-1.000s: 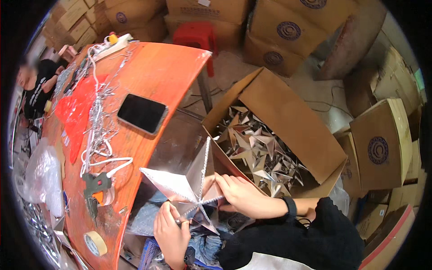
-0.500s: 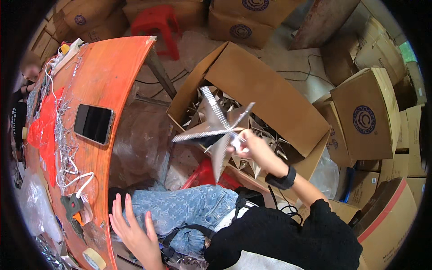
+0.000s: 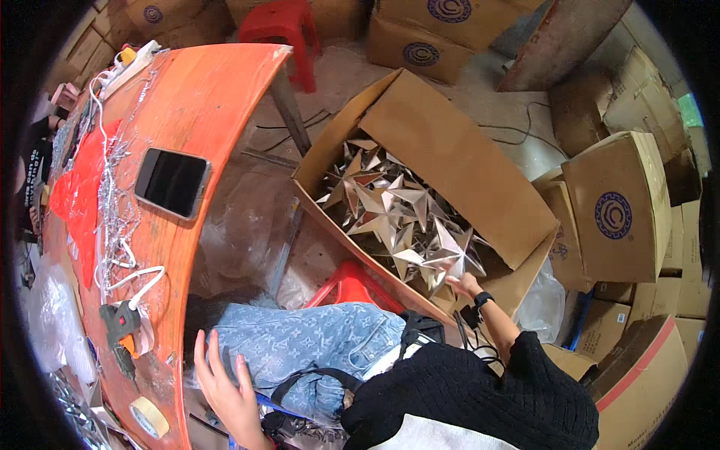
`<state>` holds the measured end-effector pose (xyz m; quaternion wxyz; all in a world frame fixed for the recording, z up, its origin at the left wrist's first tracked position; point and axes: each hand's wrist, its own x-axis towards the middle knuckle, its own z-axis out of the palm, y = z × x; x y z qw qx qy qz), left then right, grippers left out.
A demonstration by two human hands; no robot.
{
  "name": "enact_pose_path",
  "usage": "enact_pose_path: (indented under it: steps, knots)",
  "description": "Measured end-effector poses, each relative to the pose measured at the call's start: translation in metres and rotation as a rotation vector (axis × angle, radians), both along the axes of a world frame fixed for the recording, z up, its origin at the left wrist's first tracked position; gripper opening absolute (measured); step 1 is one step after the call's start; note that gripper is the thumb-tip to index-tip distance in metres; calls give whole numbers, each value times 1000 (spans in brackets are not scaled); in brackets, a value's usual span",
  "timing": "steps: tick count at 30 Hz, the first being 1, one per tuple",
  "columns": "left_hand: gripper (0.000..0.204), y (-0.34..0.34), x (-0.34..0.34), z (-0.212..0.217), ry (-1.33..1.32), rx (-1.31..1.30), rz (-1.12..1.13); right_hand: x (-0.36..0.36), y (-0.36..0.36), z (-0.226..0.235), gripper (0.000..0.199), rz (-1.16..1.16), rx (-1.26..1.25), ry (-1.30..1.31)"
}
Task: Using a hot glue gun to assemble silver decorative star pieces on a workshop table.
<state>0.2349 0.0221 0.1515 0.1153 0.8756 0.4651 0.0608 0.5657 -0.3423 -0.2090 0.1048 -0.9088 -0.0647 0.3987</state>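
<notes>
My right hand (image 3: 466,286), with a black band on the wrist, reaches over the near side of an open cardboard box (image 3: 450,172). Its fingers are closed on one point of a shiny silver star (image 3: 454,253). Several metallic folded stars (image 3: 382,214) lie heaped in the box, under and beside the held one. My left hand (image 3: 229,394) hangs in the air by the near edge of the orange table (image 3: 225,97), fingers spread and holding nothing.
On the table lie a phone (image 3: 173,183), a red plastic bag (image 3: 79,199), a dark glue gun (image 3: 120,326), white cable and a tape roll (image 3: 148,417). A red stool (image 3: 352,285) stands by my legs, another red stool (image 3: 281,34) farther off. Stacked cartons (image 3: 615,210) line the right.
My right hand has carried the star from above the box's left side down and to the right, onto the heap. My left hand stays raised and spread. The view has shifted slightly.
</notes>
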Motion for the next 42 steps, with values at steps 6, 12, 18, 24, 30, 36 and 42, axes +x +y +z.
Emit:
enact_pose_path:
  steps: [6,12,18,24,30,36,42]
  knots:
    - [43,6,-15,-9,-90,12,-13,19,-26,-47,48,280,75,51]
    - [38,1,-31,17,-212,-5,35,75,80,-27,29,466,221,-321]
    - [28,-32,-108,41,-581,62,320,49,276,95,15,731,711,-344]
    - [17,-63,-212,28,-772,402,854,-10,373,133,8,1106,898,-588]
    - [18,-90,-324,19,-522,721,1113,-99,387,171,8,1131,1238,-295]
    - [39,-63,-416,12,-4,936,1285,-127,368,220,11,1265,1146,-305]
    - [63,11,-477,26,-93,174,875,-108,372,212,13,1239,995,-248]
